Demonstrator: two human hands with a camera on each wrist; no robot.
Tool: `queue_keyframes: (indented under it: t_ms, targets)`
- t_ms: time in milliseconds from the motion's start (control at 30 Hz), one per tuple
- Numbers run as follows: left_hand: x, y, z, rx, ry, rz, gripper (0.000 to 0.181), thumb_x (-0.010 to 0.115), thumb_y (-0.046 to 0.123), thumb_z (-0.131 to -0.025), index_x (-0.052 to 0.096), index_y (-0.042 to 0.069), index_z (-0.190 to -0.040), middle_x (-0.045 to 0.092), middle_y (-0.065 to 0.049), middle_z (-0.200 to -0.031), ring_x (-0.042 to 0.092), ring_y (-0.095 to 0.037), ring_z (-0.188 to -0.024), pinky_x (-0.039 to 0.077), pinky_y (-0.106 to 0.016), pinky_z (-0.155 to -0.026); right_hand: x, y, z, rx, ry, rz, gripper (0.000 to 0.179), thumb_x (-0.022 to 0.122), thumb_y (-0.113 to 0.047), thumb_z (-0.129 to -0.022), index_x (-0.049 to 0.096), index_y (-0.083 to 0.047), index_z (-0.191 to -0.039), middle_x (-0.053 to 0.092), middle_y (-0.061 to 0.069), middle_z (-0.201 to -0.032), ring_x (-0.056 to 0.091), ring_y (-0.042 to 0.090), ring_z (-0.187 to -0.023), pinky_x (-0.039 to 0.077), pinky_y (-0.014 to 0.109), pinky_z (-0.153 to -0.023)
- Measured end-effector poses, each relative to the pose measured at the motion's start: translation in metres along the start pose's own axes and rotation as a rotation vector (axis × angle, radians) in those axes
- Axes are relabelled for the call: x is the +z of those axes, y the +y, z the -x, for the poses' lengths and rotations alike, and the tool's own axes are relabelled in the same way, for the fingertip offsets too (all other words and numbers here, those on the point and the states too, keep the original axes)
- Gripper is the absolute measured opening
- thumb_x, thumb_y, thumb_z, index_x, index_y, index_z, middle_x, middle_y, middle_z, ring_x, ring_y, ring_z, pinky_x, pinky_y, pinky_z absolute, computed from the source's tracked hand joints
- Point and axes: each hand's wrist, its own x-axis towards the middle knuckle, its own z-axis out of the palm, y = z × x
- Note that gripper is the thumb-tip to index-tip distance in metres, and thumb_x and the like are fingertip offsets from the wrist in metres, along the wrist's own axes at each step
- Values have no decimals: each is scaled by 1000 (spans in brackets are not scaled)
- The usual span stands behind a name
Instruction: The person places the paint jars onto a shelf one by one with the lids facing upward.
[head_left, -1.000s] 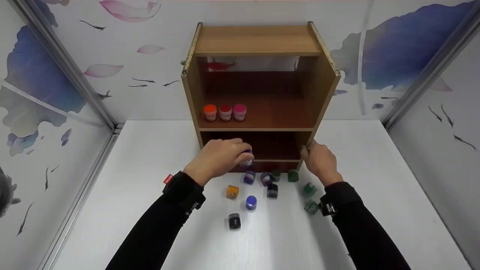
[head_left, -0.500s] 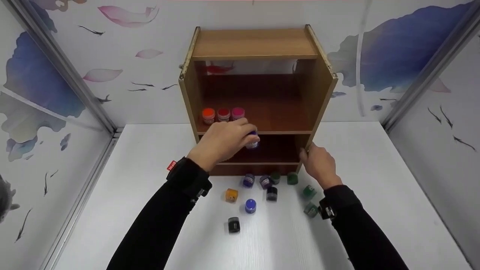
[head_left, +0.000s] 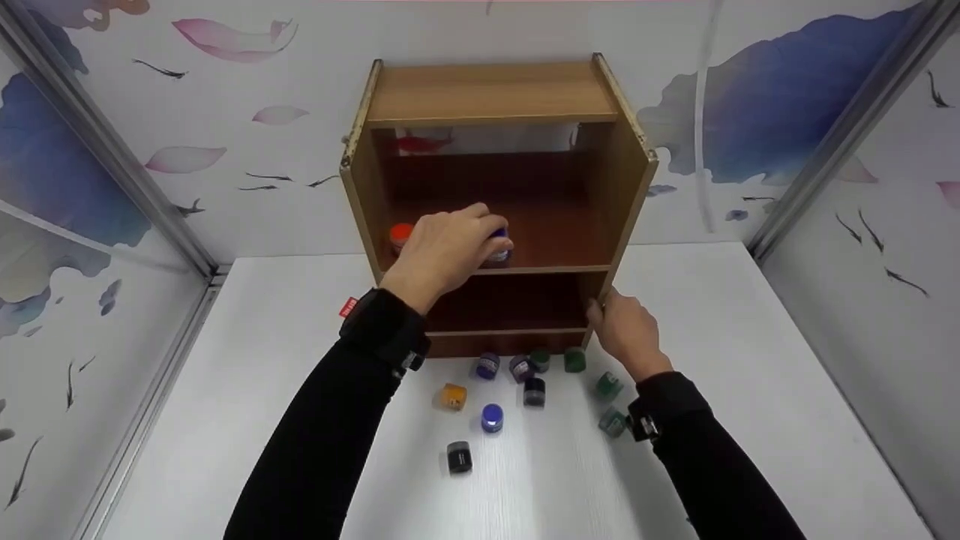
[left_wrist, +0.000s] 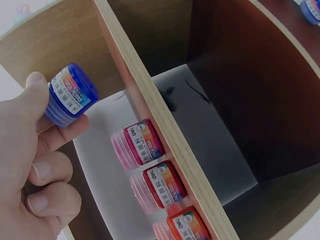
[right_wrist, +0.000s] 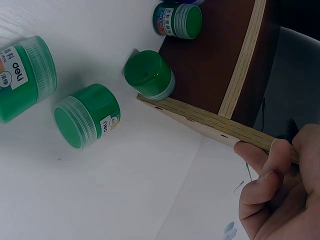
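A small wooden cabinet [head_left: 491, 94] stands at the back of the table. My left hand [head_left: 450, 244] holds a blue paint jar [left_wrist: 74, 95] between thumb and fingers, at the front of the upper shelf [head_left: 559, 251]. On that shelf, in the left wrist view, sit a pink paint jar [left_wrist: 137, 143], a red paint jar [left_wrist: 159, 186] and an orange paint jar [left_wrist: 182, 225] in a row. In the head view my left hand hides most of them. My right hand [head_left: 628, 330] grips the front edge of the cabinet's right side panel [right_wrist: 200, 120], low down.
Several jars lie or stand before the cabinet: a yellow jar [head_left: 453, 397], a blue-capped jar [head_left: 492, 418], a black jar [head_left: 459, 457], a dark jar [head_left: 534, 392], purple ones and green jars [right_wrist: 90, 116]. Patterned walls enclose the white table [head_left: 300, 300].
My left hand has lifted the blue paint jar from near the cabinet's base up to the upper shelf. My right hand keeps its hold on the side panel. The head view has shifted slightly.
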Motion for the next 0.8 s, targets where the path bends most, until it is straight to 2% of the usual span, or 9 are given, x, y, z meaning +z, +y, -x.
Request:
queue_keyframes:
  t_ms: [233, 533, 800]
  targets:
    - [5, -3, -16, -28, 11, -28, 43, 47, 49, -99, 63, 22, -128, 64, 0, -112, 59, -17, -84, 54, -34, -82, 4, -3, 0, 21, -28, -15, 40, 42, -29, -102, 59, 4, -118, 72, 20, -94, 57, 21, -65, 41, 32, -54]
    - [13, -6, -28, -26, 11, -121, 41, 49, 47, -98, 65, 21, -125, 64, -2, -105, 60, -17, -80, 54, -35, -76, 1, -4, -1, 14, -23, -21, 40, 42, -29, -102, 59, 3, -118, 72, 20, -94, 62, 22, -69, 47, 37, -59]
    - [20, -7, -33, -30, 3, -124, 41, 50, 48, -98, 66, 19, -122, 64, -3, -103, 62, -19, -81, 54, -37, -75, -1, -2, -1, 18, -11, -27, 41, 43, -29, -102, 58, 3, -122, 72, 19, -96, 60, 21, -68, 46, 36, -58]
